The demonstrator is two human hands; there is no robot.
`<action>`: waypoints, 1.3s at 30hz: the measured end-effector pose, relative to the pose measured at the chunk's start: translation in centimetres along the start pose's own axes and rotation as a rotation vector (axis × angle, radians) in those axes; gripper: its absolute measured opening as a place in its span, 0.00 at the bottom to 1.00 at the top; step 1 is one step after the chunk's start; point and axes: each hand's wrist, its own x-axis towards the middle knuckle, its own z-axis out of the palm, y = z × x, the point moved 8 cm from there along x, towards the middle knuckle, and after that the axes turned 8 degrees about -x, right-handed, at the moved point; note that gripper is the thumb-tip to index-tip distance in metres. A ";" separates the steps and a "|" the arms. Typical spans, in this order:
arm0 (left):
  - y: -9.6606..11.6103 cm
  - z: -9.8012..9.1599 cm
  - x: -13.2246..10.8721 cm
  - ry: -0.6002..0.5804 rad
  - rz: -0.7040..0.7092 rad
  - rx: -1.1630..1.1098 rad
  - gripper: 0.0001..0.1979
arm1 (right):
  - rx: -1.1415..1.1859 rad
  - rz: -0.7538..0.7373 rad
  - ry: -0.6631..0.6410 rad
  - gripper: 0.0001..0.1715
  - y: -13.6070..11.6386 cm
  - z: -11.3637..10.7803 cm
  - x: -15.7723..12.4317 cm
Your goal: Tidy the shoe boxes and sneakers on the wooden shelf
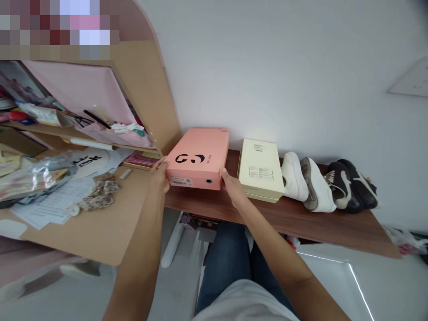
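Note:
A closed pink shoebox (200, 151) with black markings on its lid is over the left end of the dark wooden shelf (284, 220). At its near left corner, my left hand (161, 174) grips the side. My right hand (233, 186) holds the near right corner, thumb against the box's edge. Both hands are closed on the box; some fingers are hidden behind or under it. To the right lies a cream shoebox (261, 167) with printed labels. Past it stand a pair of white shoes (294, 176) and a pair of black shoes (346, 185).
On the left is a desk (130, 214) with papers (50, 207), a white cap (91, 162), a patterned scrunchie (102, 191) and plastic bags. Its upright side panel (147, 89) rises close to the pink box. A white wall (267, 67) runs behind the shelf.

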 end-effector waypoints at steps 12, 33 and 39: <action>-1.6 -0.8 0.8 -0.001 0.007 0.005 0.23 | 0.124 0.147 -0.044 0.26 2.1 2.0 0.6; -3.1 -1.0 0.7 0.000 0.041 0.082 0.22 | 0.167 0.200 -0.030 0.23 4.9 2.4 1.7; -3.8 -1.2 0.6 0.006 0.014 0.078 0.21 | 0.206 0.217 -0.034 0.22 6.1 2.6 2.1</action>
